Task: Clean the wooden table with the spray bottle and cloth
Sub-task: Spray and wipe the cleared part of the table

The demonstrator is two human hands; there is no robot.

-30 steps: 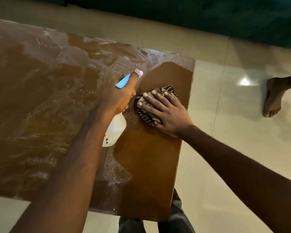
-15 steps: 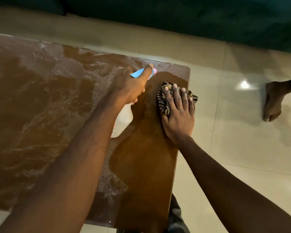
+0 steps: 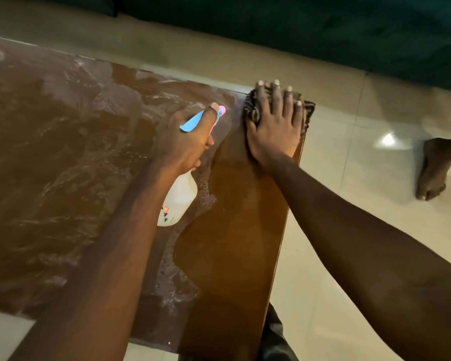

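Glossy cream floor tiles [image 3: 349,157] wrapped the wooden worktop [image 3: 232,256] on its far and right sides. At its far right corner the right hand [image 3: 274,126] lay flat, fingers spread, pressing the striped cloth [image 3: 253,110], which overhung the edge. Just beside it the left hand [image 3: 185,144] gripped the white spray bottle [image 3: 179,201], its label print too small to read. Soapy streaks covered everything to the left; a bare foot [image 3: 431,170] stood well apart.
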